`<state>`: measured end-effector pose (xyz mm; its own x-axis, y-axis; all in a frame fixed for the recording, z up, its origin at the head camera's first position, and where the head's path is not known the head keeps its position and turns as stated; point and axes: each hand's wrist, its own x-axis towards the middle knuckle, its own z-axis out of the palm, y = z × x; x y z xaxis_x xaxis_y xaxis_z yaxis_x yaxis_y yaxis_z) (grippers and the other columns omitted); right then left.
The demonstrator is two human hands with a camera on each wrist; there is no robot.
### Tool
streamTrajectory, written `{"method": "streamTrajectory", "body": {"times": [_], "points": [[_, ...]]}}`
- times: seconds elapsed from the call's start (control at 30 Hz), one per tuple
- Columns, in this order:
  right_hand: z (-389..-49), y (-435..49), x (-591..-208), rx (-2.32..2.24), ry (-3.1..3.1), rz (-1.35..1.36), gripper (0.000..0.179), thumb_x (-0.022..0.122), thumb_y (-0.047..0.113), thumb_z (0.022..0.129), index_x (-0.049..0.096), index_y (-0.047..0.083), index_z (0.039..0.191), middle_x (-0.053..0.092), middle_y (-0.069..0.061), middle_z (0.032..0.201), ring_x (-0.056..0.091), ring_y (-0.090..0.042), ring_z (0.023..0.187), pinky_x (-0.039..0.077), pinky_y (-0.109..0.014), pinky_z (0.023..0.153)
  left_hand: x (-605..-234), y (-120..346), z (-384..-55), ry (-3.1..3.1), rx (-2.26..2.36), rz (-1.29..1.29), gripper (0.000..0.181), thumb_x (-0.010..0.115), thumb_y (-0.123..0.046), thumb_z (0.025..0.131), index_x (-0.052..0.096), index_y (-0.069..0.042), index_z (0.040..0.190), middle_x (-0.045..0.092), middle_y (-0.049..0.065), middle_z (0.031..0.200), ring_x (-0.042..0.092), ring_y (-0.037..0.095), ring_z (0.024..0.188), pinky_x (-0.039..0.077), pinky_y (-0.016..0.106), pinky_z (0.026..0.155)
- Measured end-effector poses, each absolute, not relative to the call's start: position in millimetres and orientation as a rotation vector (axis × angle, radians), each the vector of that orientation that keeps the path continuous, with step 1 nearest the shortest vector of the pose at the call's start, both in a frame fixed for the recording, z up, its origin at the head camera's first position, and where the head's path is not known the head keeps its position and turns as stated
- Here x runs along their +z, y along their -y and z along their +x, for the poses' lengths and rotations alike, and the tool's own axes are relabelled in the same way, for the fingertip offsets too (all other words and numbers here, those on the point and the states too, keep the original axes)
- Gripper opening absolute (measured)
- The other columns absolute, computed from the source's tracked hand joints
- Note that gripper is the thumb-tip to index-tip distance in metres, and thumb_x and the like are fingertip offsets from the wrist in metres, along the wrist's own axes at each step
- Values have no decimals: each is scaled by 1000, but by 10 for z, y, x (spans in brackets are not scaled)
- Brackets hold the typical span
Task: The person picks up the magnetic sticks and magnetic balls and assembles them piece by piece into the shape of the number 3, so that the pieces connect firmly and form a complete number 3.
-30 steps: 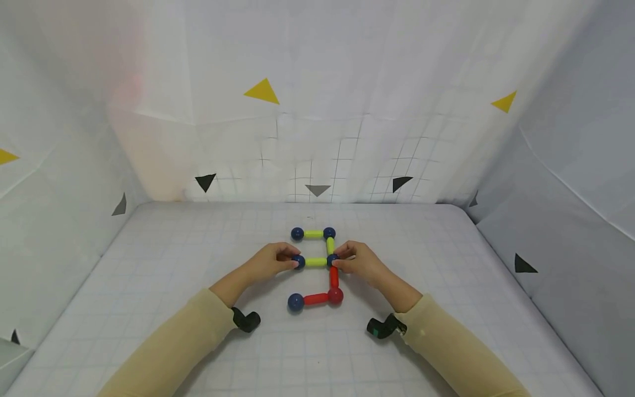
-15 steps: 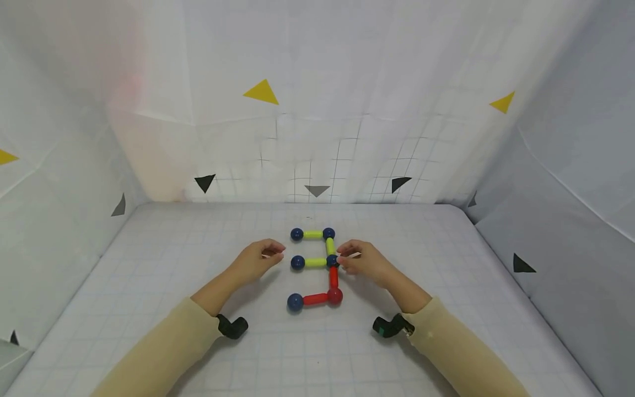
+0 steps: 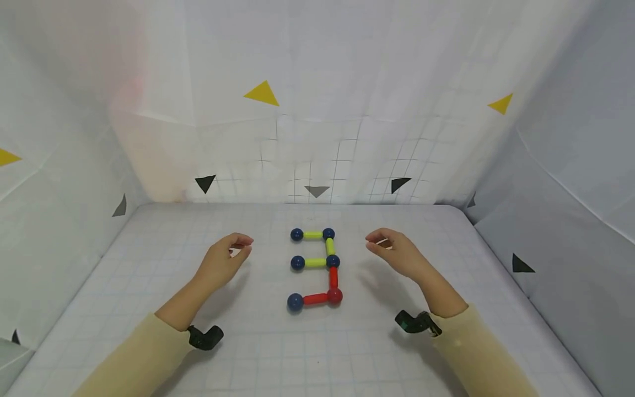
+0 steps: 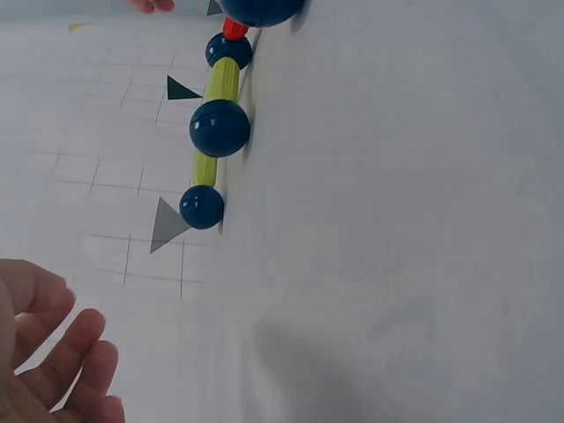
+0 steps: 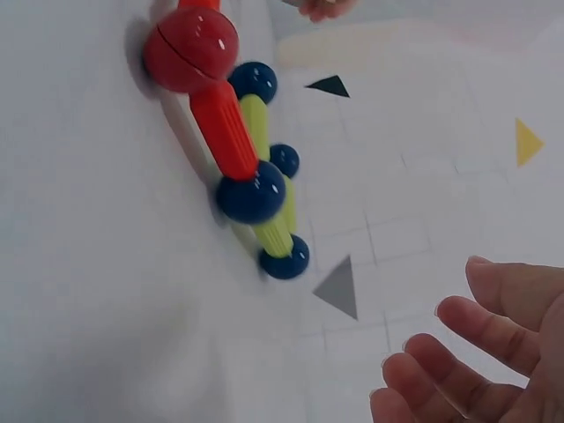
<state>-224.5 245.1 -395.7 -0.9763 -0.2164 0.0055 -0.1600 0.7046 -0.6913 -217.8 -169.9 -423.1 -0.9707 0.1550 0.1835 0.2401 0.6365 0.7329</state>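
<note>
A flat figure of magnetic balls and rods lies mid-table, shaped like a 3. Yellow-green rods (image 3: pixel 315 262) form its far part, and red rods (image 3: pixel 316 299) its near part. They link several dark blue balls (image 3: pixel 297 263) and one red ball (image 3: pixel 334 296) at the near right corner. To the figure's left, my left hand (image 3: pixel 221 262) hovers above the table, fingers loosely bent, holding nothing. My right hand (image 3: pixel 401 255) hovers on the other side, its relaxed fingers (image 5: pixel 441 361) spread apart in the right wrist view. Neither hand touches the figure.
The white, grid-lined table (image 3: pixel 317 353) is enclosed by white cloth walls at the back (image 3: pixel 317 149) and both sides. Yellow and dark triangle markers (image 3: pixel 205 183) dot the walls. A black wrist device (image 3: pixel 205 337) sits at each sleeve cuff.
My left hand has let go of the middle left blue ball and drawn back left. The right hand has left the middle right ball and moved right. The figure has stayed put.
</note>
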Motion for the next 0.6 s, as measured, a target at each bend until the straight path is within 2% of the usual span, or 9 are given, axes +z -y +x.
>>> {"method": "streamTrajectory", "body": {"times": [0.17,0.37,0.47,0.6], "points": [[-2198,-2680,-3901,-1147,-2891,-353,39,62,38,100,63,8,125,65,-10,122,60,-31,112,52,-48,87,-4206,1835,-2132,2735,-1200,-301,27,59,-20,102,63,-5,124,65,12,124,57,31,117,43,52,100],[-2137,-2930,-3827,-1114,-2966,-311,50,56,48,100,60,7,129,63,-12,125,58,-34,116,50,-52,88,-4129,1990,-2063,2697,-1133,-278,30,58,-22,102,61,-6,127,62,14,128,55,33,119,45,54,97],[-2116,-3041,-3787,-1140,-3015,-305,51,55,47,101,59,6,131,62,-15,125,57,-36,116,49,-55,91,-4067,2071,-2023,2656,-1083,-271,32,58,-23,102,60,-5,128,61,16,127,54,34,119,45,55,95],[-2074,-3168,-3752,-1188,-3117,-293,48,56,41,102,59,2,129,63,-17,123,58,-35,114,48,-49,93,-4013,2171,-1961,2600,-1004,-268,35,58,-26,102,60,-3,129,62,18,126,54,36,117,42,56,94]]}}
